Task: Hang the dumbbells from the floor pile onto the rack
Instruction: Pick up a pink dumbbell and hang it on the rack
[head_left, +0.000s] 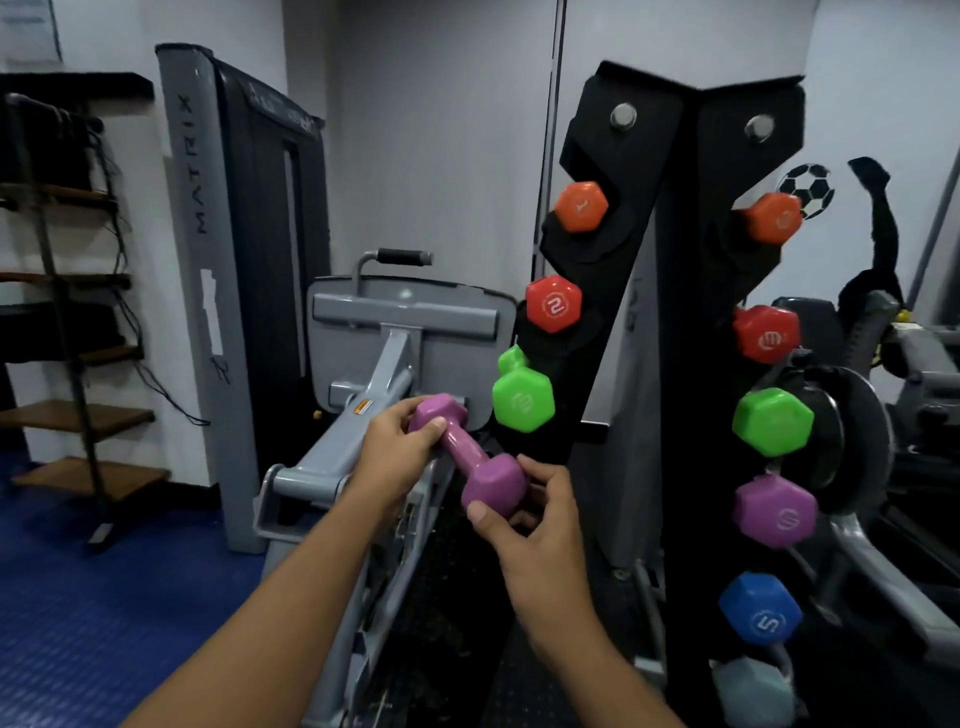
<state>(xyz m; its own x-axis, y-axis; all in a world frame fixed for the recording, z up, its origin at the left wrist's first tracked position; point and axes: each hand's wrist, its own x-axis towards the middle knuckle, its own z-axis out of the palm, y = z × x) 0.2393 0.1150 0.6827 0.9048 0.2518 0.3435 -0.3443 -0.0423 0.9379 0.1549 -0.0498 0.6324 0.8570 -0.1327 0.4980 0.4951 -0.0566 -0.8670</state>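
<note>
1. Both hands grip one purple dumbbell (478, 462): left hand (397, 449) on its far head, right hand (535, 525) under its near head.
2. It is held tilted just left of the black rack (680, 312), below a hung green dumbbell (522, 397).

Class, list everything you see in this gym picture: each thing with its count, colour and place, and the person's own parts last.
held dumbbell: 1, purple, in both hands beside the rack's left side
rack: 1, black, upright, centre right
hung dumbbells: 10; orange, red, green on the left side; orange, red, green, purple, blue, pale grey-blue on the right side
weight machine: 1, grey, left of rack
shelf unit: 1, brown and black, far left
floor: blue
left hand: grips the far head
right hand: grips the near head
</note>
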